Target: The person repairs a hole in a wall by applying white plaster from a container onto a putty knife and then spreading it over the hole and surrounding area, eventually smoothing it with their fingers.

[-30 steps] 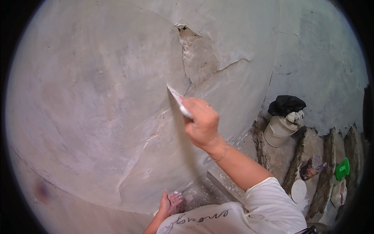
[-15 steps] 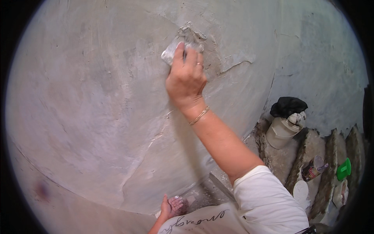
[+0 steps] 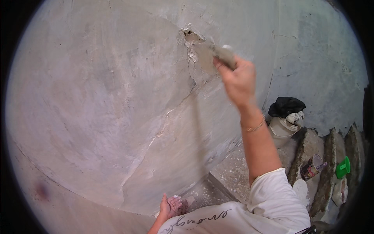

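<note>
My right hand is raised at the wall, closed around a putty-smeared scraper. Motion blurs the tool, and its exact outline is hard to make out. It is just right of a damaged patch with a small hole and ragged plaster at its top. From that patch a crack runs down and left across the grey wall. Low in the view, beside my white shirt, my left hand is palm up with its fingers spread, whitish residue on the fingertips and nothing held.
On the right, a pale bucket with a black bag on top stands against the wall. Worn steps hold a tin can, a green plastic container, a white lid and a whitish bag.
My right hand has swung rightward with the scraper, off the middle of the damaged patch, uncovering the hole and smoothed surface. The left hand has hardly moved.
</note>
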The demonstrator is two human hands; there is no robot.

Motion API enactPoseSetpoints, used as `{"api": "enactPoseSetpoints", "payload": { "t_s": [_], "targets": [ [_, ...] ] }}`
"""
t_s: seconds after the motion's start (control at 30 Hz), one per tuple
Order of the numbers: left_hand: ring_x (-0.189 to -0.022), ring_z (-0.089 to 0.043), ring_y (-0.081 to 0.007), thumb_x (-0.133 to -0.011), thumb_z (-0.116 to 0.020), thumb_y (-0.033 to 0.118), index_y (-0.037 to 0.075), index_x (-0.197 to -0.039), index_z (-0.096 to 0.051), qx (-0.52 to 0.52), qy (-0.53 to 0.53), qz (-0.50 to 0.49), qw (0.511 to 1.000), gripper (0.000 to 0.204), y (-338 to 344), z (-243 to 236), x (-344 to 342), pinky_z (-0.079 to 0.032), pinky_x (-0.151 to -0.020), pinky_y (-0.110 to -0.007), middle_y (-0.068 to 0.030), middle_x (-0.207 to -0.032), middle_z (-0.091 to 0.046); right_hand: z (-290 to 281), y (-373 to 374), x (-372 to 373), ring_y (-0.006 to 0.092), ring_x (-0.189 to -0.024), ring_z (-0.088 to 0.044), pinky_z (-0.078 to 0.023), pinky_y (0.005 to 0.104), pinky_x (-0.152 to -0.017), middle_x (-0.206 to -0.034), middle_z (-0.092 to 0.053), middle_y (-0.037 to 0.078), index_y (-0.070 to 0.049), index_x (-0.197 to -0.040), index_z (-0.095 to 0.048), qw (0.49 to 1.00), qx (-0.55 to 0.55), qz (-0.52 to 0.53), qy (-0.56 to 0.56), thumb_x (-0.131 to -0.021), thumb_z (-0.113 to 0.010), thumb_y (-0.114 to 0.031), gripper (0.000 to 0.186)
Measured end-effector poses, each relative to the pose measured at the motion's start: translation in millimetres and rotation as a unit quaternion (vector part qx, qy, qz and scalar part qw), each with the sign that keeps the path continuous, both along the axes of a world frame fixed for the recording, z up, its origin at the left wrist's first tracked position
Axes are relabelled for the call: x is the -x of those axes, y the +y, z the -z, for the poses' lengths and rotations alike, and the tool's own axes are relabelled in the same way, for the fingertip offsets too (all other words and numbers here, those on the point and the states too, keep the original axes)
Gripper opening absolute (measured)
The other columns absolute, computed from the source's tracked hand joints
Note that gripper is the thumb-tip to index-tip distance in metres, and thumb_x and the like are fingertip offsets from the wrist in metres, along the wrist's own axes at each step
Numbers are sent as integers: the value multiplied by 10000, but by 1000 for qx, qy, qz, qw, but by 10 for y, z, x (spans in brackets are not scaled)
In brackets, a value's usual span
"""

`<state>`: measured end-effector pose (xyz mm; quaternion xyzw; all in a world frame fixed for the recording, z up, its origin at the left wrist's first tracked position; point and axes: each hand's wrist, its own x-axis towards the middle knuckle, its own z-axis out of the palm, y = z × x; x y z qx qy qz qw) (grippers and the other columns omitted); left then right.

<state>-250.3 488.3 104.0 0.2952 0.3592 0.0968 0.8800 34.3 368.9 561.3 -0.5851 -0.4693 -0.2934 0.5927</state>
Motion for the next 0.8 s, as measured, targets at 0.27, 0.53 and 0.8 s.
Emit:
{"api": "enactPoseSetpoints", "payload": {
  "t_s": [0.27,0.53,0.8],
  "targets": [
    [-949,-562,-332,-870,-279,575,-73,-1048,-464,7,-5,-7,1000,698,-37,-88,-12,-463,-822,-447,-230,-1037,-561,-388,220,-661,44,-565,-480,-388,203,-491,-720,-617,-10,-36,-861,-653,975,175,-136,33,-743,-672,-162,174],
    [-938,-557,-369,-860,-280,592,-59,-973,-493,8,6,-62,998,694,-54,-4,69,-450,-825,-485,-252,-997,-569,-728,-205,-905,55,-609,-514,-399,206,-514,-743,-633,-1,-55,-866,-665,987,22,-157,40,-745,-661,-133,144],
    [-927,-566,-315,-876,-257,572,-61,-1014,-487,18,-13,-46,999,687,-107,31,-39,-466,-813,-434,-215,-1014,-575,-551,456,-625,237,-709,-615,-487,303,-601,-812,-651,73,-73,-879,-661,930,-119,158,-309,-635,-538,58,303]
  ]
}}
